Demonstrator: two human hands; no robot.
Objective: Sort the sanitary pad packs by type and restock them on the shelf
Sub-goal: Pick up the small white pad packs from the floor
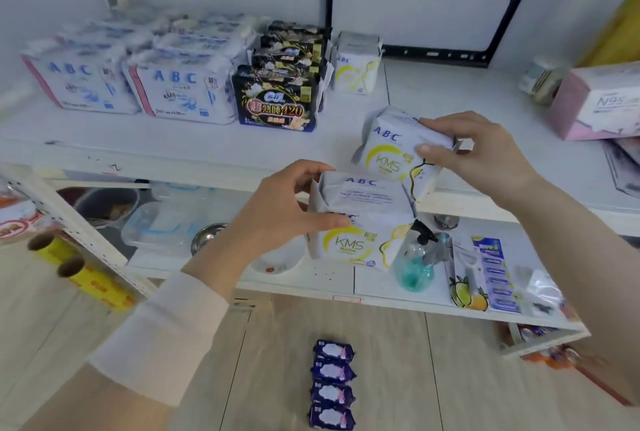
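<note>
In the head view I see the left hand (277, 202) curled round a white soft-plastic pad pack with a yellow ring print (356, 243). The thumb lies on the front face and the fingers reach over the puffy top. The pack hangs in the air in front of the white upper shelf board (194, 143), below its front edge. I cannot tell if it is one pack or two pressed together. The right hand (474, 150) pinches a second white and yellow pad pack (388, 153) at its upper right corner. This pack is tilted over the front edge of the board, just beside the first one. On the board, from the left, stand glossy white and blue pad packs with pink sides (79, 84), then shiny black pad packs with gold flowers (277, 98) in a row going back. After them, near the wall, stands one upright white and yellow pack (355, 67). To the right of that pack the board is bare as far as a pink and white cardboard box (595, 101). A black metal frame (426, 15) lies flat on the wall behind this bare part. On the lower shelf a teal clear spray bottle (415, 257) stands close under the left-hand pack. Four small purple wrapped packs (332, 382) lie in a line on the pale wooden floor.
</note>
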